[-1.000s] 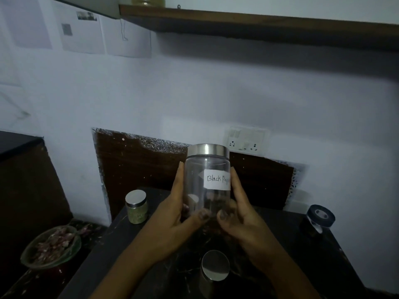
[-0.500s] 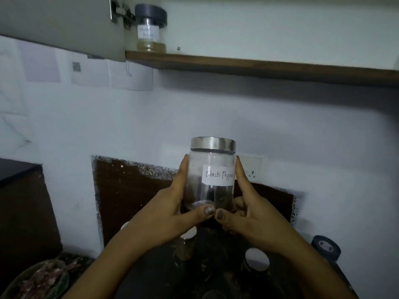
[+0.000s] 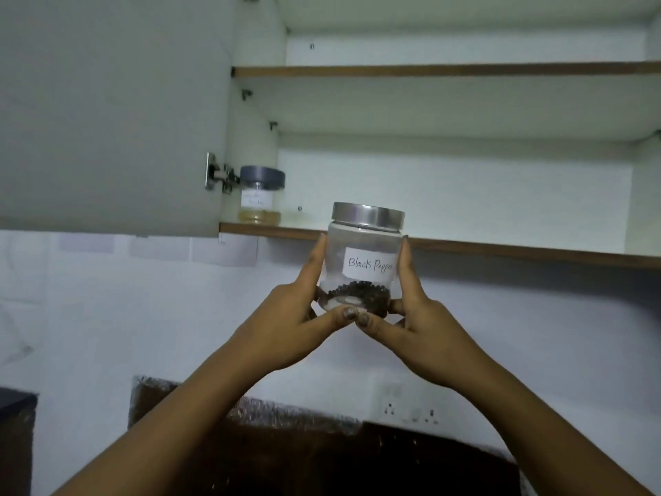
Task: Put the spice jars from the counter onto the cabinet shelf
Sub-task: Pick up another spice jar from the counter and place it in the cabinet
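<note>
Left hand (image 3: 300,309) and right hand (image 3: 415,316): both bare, no gloves, rings, or bracelets visible. Forearms bare up to the frame's lower edge; no sleeve or watch in view. Thumbnails, seen just below the pepper jar (image 3: 363,259), carry dark, patchy, worn polish. Fingers slender, nails short. Other nails not visible.

A single head-worn view looks forward and upward from close below the open white wall cabinet (image 3: 447,166), its brown-edged lower shelf (image 3: 500,249) at mid-frame.
</note>
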`<state>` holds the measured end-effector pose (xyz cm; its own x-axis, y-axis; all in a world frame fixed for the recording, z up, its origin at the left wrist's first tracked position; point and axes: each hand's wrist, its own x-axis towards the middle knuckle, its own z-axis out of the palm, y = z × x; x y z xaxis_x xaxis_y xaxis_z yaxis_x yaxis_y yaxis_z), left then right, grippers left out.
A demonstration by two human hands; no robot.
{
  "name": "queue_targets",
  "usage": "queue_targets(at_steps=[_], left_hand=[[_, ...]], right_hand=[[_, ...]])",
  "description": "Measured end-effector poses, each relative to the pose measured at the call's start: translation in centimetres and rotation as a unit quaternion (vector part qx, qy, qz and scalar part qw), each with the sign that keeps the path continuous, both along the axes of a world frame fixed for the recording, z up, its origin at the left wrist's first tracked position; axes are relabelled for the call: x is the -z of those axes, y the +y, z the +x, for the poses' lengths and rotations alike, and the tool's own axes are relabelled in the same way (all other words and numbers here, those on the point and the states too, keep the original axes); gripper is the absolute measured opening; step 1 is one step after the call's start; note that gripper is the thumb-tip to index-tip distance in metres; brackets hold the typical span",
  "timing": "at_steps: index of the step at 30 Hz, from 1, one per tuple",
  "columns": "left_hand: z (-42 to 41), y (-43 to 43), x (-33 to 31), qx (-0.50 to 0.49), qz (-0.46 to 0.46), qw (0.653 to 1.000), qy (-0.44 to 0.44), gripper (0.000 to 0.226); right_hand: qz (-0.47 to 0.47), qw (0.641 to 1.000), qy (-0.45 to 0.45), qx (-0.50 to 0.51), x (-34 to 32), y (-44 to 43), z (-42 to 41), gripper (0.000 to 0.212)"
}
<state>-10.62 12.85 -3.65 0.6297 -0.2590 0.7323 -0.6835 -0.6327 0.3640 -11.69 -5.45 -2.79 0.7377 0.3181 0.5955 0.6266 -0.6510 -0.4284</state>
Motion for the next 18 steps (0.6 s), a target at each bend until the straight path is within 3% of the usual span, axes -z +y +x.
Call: queue_targets(at_steps=[10,18], left_hand=[[9.1,2.8,-7.2,0.022,-0.033,0.999,-0.032,0.093],[14.7,5.3,-7.8,-0.001,-0.028,0.999,-0.044,0.095]], right_hand=[[-0.012,0.992,-0.122,0.019,-7.0,2.9,8.0,0.1],[-0.07,0.987,-0.121,0.074,-7.6,5.9,14.6,0.101]])
